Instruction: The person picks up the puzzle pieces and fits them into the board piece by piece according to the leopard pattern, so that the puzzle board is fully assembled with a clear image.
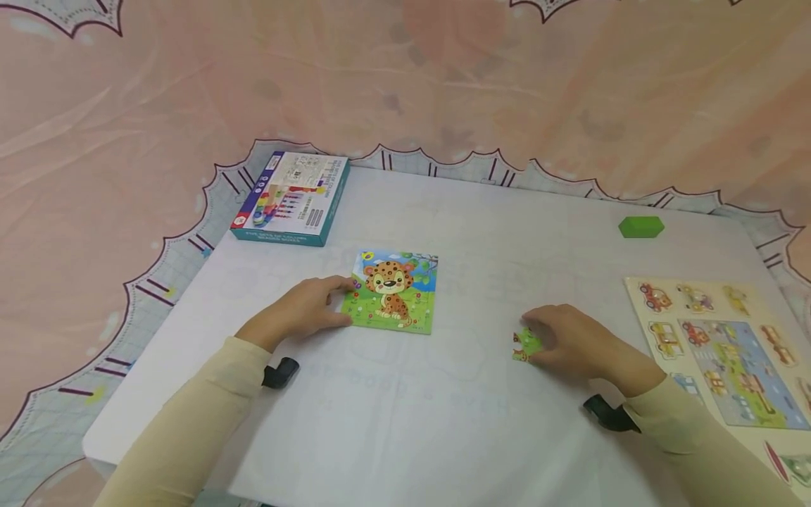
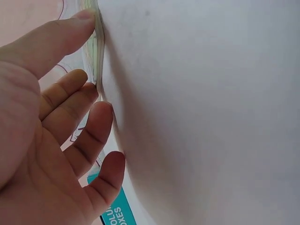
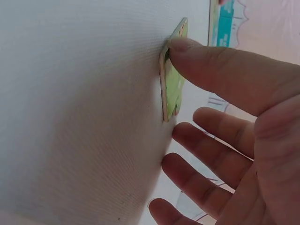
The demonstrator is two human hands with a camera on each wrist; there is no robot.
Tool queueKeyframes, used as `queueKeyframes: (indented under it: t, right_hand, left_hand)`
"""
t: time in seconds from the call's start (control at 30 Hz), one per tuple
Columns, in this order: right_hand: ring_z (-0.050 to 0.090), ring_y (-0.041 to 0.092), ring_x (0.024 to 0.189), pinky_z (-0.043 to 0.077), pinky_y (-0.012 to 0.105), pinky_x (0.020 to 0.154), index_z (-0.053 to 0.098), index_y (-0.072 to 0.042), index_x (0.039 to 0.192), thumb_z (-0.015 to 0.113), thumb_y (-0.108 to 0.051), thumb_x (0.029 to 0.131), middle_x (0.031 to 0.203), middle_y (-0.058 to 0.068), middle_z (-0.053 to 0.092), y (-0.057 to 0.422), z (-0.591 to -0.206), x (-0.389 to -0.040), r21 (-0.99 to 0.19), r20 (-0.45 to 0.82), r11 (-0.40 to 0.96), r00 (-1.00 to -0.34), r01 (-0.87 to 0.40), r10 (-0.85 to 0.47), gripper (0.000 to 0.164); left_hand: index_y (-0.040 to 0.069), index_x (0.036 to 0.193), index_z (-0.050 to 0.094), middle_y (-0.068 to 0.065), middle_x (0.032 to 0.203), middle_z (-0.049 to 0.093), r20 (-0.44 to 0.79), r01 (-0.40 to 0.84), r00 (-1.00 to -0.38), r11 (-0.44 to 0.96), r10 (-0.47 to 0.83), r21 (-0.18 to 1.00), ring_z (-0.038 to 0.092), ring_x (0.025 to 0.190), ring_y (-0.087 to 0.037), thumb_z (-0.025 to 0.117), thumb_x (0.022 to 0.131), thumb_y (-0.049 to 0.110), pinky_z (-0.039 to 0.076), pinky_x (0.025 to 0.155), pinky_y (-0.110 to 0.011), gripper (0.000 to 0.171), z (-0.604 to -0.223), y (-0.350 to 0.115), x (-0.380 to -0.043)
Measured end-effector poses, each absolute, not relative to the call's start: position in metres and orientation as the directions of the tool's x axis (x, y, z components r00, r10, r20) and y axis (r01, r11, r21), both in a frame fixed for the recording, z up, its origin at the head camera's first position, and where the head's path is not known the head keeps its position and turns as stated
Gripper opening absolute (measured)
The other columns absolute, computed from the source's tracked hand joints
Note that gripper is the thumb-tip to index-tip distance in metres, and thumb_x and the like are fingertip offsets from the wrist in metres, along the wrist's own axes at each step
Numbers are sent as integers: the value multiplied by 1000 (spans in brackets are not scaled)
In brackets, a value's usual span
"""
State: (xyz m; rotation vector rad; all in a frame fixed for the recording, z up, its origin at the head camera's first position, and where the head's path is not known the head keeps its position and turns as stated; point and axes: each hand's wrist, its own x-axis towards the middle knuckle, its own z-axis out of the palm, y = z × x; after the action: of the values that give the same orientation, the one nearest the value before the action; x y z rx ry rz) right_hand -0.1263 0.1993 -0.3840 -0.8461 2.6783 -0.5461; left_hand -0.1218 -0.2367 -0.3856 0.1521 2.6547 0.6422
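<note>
Sleeves in pale cream come in from the near edge of the white bench (image 1: 443, 436). On the right, the right hand (image 1: 576, 345) lies over a loose green puzzle piece (image 1: 526, 346); its thumb (image 3: 220, 58) presses the piece's edge while the other fingers (image 3: 211, 164) stay spread and nearly straight, so nothing is actually pinched. A careless push could tip the thin piece on edge or send it skidding across the smooth cloth.

Further left, the left hand (image 1: 304, 310) rests with relaxed, straight fingers (image 2: 89, 136) against the side of the leopard puzzle (image 1: 393, 290). Too hard a nudge there may shift the board or pop seated pieces loose.

Beside the right arm lies a vehicle peg puzzle (image 1: 722, 352). Beyond sit a green block (image 1: 641, 227) and a teal box (image 1: 291, 198), well apart from both hands.
</note>
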Motion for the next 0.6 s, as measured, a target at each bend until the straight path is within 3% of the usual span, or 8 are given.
queueKeyframes:
  t: [0.2, 0.4, 0.6]
  right_hand:
    - [55, 40, 120, 42, 56, 101, 63, 2, 127, 81, -17, 83, 126, 18, 63, 200, -385, -127, -430, -136, 765, -803, -480, -580, 51]
    - [56, 38, 118, 42, 56, 101, 67, -1, 122, 78, -17, 85, 122, 15, 66, 197, -385, -129, -415, -146, 785, -818, -459, -556, 42]
    - [58, 37, 117, 43, 55, 101, 69, -1, 120, 78, -17, 86, 120, 15, 67, 193, -386, -132, -410, -140, 790, -824, -457, -549, 38]
  left_hand:
    - [17, 147, 51, -12, 125, 59, -367, 0, -910, 882, 195, 471, 52, 103, -29, 78, 88, 30, 47, 89, -45, 65, -384, -234, -130]
    - [16, 147, 51, -14, 140, 54, -381, -1, -901, 876, 209, 482, 51, 109, -30, 78, 89, 28, 43, 100, -51, 65, -383, -232, -136]
    - [15, 146, 51, -12, 127, 59, -393, -6, -895, 877, 210, 481, 52, 103, -29, 77, 89, 28, 45, 96, -48, 64, -382, -232, -143]
